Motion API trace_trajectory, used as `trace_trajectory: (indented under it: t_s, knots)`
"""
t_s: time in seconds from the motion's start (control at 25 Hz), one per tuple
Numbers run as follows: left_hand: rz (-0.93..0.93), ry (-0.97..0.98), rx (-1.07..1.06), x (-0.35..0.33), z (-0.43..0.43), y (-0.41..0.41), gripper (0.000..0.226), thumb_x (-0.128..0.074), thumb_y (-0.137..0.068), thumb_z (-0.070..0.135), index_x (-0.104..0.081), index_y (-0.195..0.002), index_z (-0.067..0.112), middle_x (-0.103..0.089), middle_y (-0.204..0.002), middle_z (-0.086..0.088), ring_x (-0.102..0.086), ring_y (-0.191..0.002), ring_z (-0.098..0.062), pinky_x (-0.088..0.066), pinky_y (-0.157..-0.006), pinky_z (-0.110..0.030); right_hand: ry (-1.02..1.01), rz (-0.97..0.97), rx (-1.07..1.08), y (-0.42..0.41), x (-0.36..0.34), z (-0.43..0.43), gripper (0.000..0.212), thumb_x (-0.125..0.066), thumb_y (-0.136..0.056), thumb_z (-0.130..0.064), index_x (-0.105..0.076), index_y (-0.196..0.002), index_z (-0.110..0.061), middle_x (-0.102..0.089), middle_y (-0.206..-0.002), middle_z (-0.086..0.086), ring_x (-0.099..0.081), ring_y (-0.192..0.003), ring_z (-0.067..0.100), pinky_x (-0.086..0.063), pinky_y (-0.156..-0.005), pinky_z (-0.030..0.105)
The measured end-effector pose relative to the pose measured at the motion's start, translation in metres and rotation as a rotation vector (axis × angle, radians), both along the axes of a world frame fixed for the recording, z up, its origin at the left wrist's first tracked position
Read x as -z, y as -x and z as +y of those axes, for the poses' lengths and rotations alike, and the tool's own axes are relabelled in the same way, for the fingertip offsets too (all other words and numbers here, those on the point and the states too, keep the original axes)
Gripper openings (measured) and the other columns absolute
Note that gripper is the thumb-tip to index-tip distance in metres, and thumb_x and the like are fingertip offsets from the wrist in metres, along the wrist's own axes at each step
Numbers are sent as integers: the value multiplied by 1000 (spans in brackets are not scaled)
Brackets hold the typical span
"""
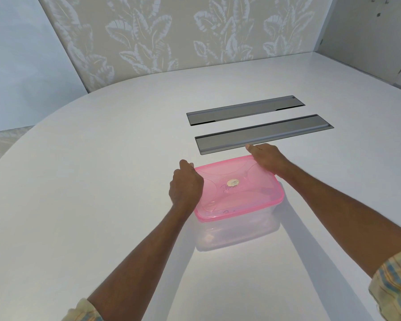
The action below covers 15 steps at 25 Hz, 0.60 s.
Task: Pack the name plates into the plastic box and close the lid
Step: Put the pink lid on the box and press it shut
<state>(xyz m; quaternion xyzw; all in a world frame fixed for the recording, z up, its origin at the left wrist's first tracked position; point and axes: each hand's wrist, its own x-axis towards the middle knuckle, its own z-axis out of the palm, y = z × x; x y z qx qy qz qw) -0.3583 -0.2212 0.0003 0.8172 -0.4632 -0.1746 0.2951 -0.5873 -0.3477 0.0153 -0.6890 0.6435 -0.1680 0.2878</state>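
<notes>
Left grip [185,184] and right grip [265,158] are clamping the pink lid [239,193] lying between them atop the plastic box [236,231], mid-frame.

Looking out over a broad white counter [102,181], glossy, curving round at its far left edge. Set into the top, right of centre, two long grey panels lying side by side: the far panel [245,110] a touch shorter, the near panel [259,134] with a raised lip along its front. Behind, leaf-patterned wallpaper [171,31] in pale grey-green. Off to the left, a plain pale wall [21,54]. Far right, a white wall [368,26] meeting the counter's corner.
</notes>
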Motion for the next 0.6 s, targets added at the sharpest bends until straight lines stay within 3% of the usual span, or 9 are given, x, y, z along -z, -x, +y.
trace_trajectory:
  t_s: [0.08,0.32,0.52,0.6]
  knots:
    - [-4,0,4,0,0,0,31,-29,-114,32,-49,-118,10,-66,-111,-19,-64,-101,-46,-40,-75,-42,37,109,-49,0,-2,-3,58,-37,-104,-60,-52,-69,-16,-65,-87,7,-60,-91,33,-47,-84,43]
    - [-24,12,9,-1,2,2,31,-29,-114,32,-49,-119,9,-65,-110,-19,-65,-101,-46,-40,-74,-42,10,226,-57,-24,-12,-17,82,-36,-84,-92,-56,-66,-14,-68,-77,4,-64,-80,27,-51,-79,40]
    - [-20,8,-9,1,1,3,31,-29,-114,32,-49,-120,9,-65,-112,-20,-65,-102,-46,-39,-75,-42,-11,278,-117,-28,-6,-30,68,-42,-88,-80,-66,-78,-17,-51,-72,5,-57,-74,31,-43,-63,35]
    - [-19,6,-15,2,1,3,31,-29,-114,33,-49,-120,10,-65,-111,-19,-64,-101,-46,-39,-75,-42,-4,257,-123,-27,-6,-27,50,-51,-96,-68,-60,-70,-26,-54,-77,9,-55,-76,30,-48,-68,37]
